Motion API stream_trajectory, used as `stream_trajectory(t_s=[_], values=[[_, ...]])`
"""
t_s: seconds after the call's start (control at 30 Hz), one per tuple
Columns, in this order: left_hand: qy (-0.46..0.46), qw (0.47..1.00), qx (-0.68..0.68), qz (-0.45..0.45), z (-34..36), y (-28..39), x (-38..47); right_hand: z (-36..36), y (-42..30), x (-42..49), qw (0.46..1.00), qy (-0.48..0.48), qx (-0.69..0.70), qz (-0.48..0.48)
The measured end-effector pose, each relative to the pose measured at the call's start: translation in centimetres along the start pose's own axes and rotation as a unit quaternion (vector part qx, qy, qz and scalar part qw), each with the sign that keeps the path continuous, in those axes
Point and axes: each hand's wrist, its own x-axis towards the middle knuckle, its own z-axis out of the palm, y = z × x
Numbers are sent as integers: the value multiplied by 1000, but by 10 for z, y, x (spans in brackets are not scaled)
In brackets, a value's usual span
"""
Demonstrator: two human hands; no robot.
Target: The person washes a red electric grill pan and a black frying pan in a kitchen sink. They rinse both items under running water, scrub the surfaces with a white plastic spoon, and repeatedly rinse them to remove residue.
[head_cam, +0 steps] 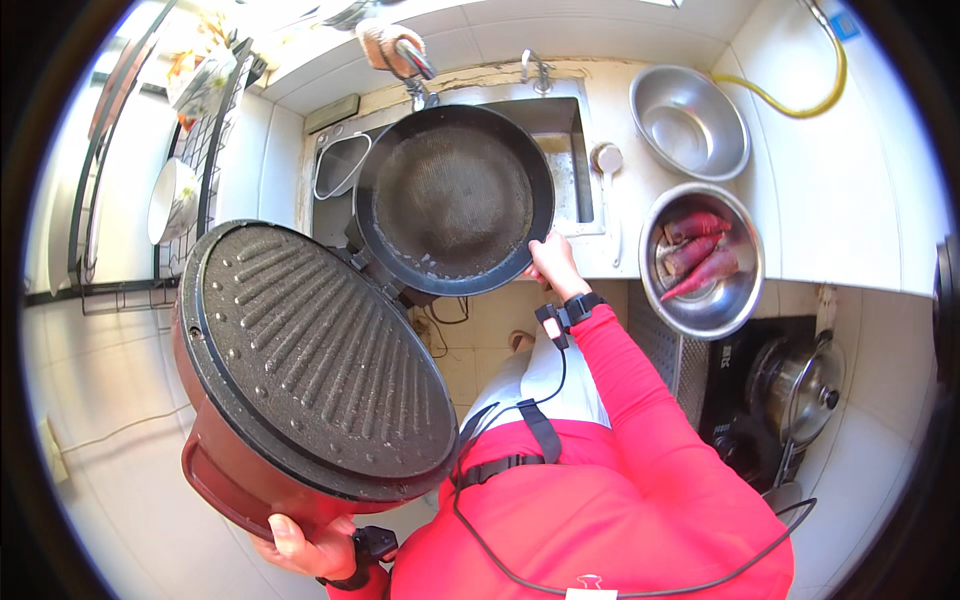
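Observation:
An electric baking pan is spread open at its hinge in front of me. Its round black lower pan [454, 199] is tilted over the sink [581, 161], and wet specks and a thin film show on its cooking surface. The red lid [330, 367], with raised ribs on its dark inner plate, hangs at the lower left. My left hand [307, 547] holds the lid by its red handle side. With thumb and fingers, my right hand [555, 262] grips the near right rim of the lower pan.
Right of the sink stand a steel bowl [701, 262] with three red-skinned roots [694, 255], another steel basin [690, 124] and a white-handled brush [609, 161]. A faucet [416, 82] rises behind the pan. A dish rack [217, 135] stands left; a lidded pot [806, 394] sits on the stove.

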Motion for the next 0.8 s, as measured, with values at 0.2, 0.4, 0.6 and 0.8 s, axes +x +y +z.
stream_trajectory(t_s=[0.2,0.4,0.6,0.8], values=[[52,994,-23,-96,-1,-11,19,5,-29,5,997,-10,-78,-23],[83,983,-5,-161,-6,-28,30,13,-52,1,988,-45,-132,-70],[91,977,19,-190,10,-38,38,25,-60,4,972,-77,-204,-83],[60,955,29,-288,29,-15,58,29,-62,11,961,-84,-231,-125]])
